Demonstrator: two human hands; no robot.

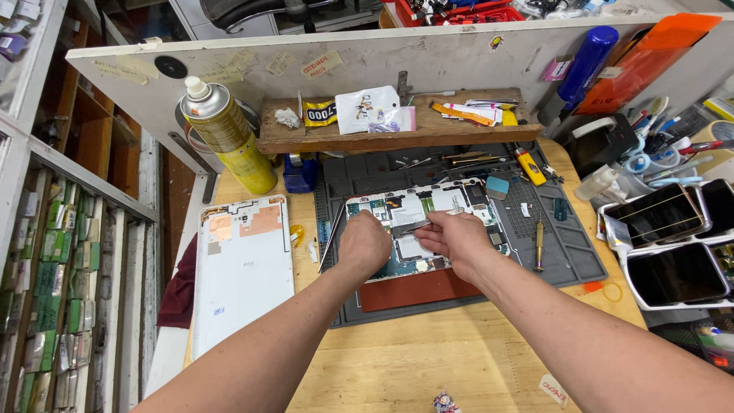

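Observation:
An opened tablet (428, 206) lies on a grey work mat (566, 252), its circuit boards and white battery exposed. My left hand (364, 243) rests on the tablet's left part, fingers curled, pinching a thin dark strip (409, 227) that spans between both hands. My right hand (457, 239) grips the strip's other end over the middle of the tablet. A red-brown pad (417, 289) lies under the tablet's near edge.
The tablet's white back cover (243, 271) lies to the left. A yellow spray can (228, 138) stands at back left. A wooden shelf (397, 130) holds small bags. A screwdriver (539, 243) lies on the mat. Phones in white trays (673, 245) sit at right.

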